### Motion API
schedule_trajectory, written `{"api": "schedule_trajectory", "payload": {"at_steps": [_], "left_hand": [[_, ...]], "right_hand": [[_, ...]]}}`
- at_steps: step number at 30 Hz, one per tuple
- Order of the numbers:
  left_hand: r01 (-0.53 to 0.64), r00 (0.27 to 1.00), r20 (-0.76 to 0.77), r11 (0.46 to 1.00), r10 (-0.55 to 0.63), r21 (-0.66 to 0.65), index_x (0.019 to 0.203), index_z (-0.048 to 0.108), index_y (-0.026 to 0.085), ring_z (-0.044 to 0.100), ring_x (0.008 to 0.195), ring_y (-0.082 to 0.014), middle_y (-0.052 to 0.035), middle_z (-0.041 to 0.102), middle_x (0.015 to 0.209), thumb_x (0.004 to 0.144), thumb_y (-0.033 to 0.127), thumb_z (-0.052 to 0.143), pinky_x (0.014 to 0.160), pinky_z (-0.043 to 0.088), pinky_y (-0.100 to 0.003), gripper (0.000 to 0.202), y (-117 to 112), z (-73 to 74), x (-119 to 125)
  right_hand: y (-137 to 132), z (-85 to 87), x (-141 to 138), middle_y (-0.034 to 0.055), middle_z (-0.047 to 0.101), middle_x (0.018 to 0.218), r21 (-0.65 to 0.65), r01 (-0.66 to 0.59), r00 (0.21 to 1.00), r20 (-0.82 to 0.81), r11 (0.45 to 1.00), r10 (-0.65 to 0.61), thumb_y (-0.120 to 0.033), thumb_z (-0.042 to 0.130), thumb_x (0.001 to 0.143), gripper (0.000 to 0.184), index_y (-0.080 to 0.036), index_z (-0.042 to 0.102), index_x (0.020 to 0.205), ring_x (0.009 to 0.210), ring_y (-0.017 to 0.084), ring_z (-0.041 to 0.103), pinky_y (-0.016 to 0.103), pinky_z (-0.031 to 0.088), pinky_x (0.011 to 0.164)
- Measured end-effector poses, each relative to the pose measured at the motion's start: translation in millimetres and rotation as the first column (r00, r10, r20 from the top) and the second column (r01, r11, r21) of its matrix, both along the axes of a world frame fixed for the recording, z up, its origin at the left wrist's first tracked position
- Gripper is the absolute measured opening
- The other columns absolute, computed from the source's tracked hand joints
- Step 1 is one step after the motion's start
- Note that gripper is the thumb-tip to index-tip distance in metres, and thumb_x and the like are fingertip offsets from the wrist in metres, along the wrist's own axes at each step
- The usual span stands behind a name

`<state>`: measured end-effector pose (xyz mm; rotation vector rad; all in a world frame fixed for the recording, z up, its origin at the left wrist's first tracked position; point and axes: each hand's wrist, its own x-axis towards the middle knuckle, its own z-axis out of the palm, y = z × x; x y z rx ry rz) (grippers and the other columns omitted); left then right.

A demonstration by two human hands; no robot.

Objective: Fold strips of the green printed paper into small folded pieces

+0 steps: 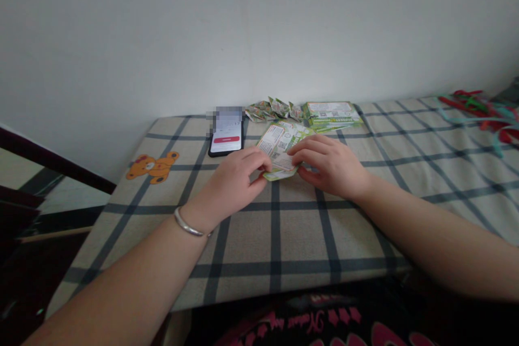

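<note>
A green and white printed paper sheet [279, 146] lies on the checked tablecloth [279, 227] in front of me, its near edge folded up. My left hand [235, 181], with a silver bangle on the wrist, pinches the sheet's near left corner. My right hand [330, 165] presses its fingers down on the near right part of the same sheet. Both hands are closed on the paper, fingertips almost meeting at the fold.
A phone [226, 138] with a lit screen lies left of the sheet. Several folded paper pieces [273, 108] and a stack of flat sheets [333, 113] sit by the wall. Red and teal ribbons [484, 111] lie far right. A bear print [153, 166] marks the cloth.
</note>
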<state>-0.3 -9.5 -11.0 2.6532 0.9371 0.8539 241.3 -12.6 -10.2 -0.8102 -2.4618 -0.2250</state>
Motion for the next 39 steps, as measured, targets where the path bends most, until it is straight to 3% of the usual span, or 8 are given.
{"api": "schedule_trajectory", "payload": {"at_steps": [7, 12, 18, 23, 31, 34, 39], "left_hand": [[-0.035, 0.998, -0.052, 0.999, 0.036, 0.023, 0.083, 0.055, 0.019, 0.058, 0.082, -0.0162, 0.0003, 0.061, 0.084, 0.082, 0.011, 0.056, 0.077, 0.044, -0.031, 0.008, -2, 0.2, 1], [-0.063, 0.996, -0.057, 0.996, 0.066, 0.059, 0.086, 0.057, 0.019, 0.06, 0.082, -0.017, -0.0006, 0.065, 0.085, 0.084, 0.016, 0.057, 0.077, 0.045, -0.032, 0.003, -2, -1.4, 0], [-0.087, 0.996, -0.001, 0.995, 0.087, 0.048, 0.101, 0.061, 0.019, 0.063, 0.088, -0.0187, -0.0035, 0.069, 0.094, 0.089, 0.024, 0.055, 0.079, 0.047, -0.033, 0.014, -5, -0.8, 0], [-0.142, 0.987, 0.071, 0.99, 0.142, 0.0, 0.102, 0.061, 0.019, 0.064, 0.086, -0.0167, -0.0027, 0.069, 0.095, 0.091, 0.027, 0.053, 0.077, 0.048, -0.03, 0.015, -6, 0.6, 1], [-0.236, 0.965, 0.098, 0.967, 0.245, -0.1, 0.095, 0.062, 0.019, 0.06, 0.066, -0.0122, 0.0011, 0.068, 0.082, 0.087, 0.025, 0.059, 0.06, 0.044, -0.025, 0.01, 3, -7.5, 1], [-0.286, 0.955, 0.055, 0.955, 0.29, -0.075, 0.094, 0.063, 0.019, 0.06, 0.066, -0.0127, 0.0007, 0.068, 0.081, 0.087, 0.026, 0.06, 0.059, 0.043, -0.025, 0.011, 6, -8.7, 0], [-0.35, 0.937, -0.027, 0.936, 0.349, -0.04, 0.095, 0.063, 0.018, 0.061, 0.066, -0.0146, -0.0011, 0.069, 0.081, 0.085, 0.026, 0.062, 0.057, 0.041, -0.026, 0.013, 5, -6.3, 0]], "right_hand": [[-2, -0.2, 0, 0.0063, 0.069, 0.088, -0.02, 0.042, 0.997, -0.059, 0.999, -0.044, -0.019, 0.053, 0.088, 0.009, -0.019, 0.061, 0.094, 0.081, 0.02, 0.062, 0.031, 0.045, 0.071], [-3, -0.4, -1, 0.005, 0.068, 0.086, -0.098, 0.063, 0.98, -0.184, 0.993, -0.08, -0.016, 0.056, 0.086, 0.007, -0.019, 0.06, 0.091, 0.079, 0.018, 0.062, 0.029, 0.046, 0.07], [-3, -3.5, 0, 0.0038, 0.068, 0.083, -0.226, 0.05, 0.963, -0.246, 0.973, -0.106, -0.021, 0.058, 0.088, 0.009, -0.018, 0.06, 0.096, 0.074, 0.016, 0.063, 0.026, 0.046, 0.064], [-4, -5.0, -2, 0.0032, 0.066, 0.08, -0.275, 0.02, 0.966, -0.243, 0.961, -0.089, -0.023, 0.057, 0.089, 0.011, -0.017, 0.06, 0.098, 0.069, 0.014, 0.061, 0.025, 0.047, 0.061], [2, -16.6, -3, 0.0026, 0.066, 0.091, -0.421, 0.029, 0.946, -0.282, 0.906, -0.161, -0.023, 0.064, 0.083, 0.043, -0.02, 0.05, 0.123, 0.06, 0.009, 0.057, 0.022, 0.046, 0.052], [5, -18.6, -3, 0.0042, 0.065, 0.094, -0.395, 0.054, 0.955, -0.248, 0.917, -0.163, -0.021, 0.066, 0.079, 0.047, -0.02, 0.05, 0.123, 0.067, 0.012, 0.06, 0.025, 0.05, 0.057], [7, -17.1, -1, 0.0101, 0.065, 0.107, -0.24, 0.086, 0.974, -0.186, 0.967, -0.132, -0.022, 0.071, 0.076, 0.048, -0.019, 0.052, 0.12, 0.099, 0.025, 0.061, 0.042, 0.052, 0.085]]}}
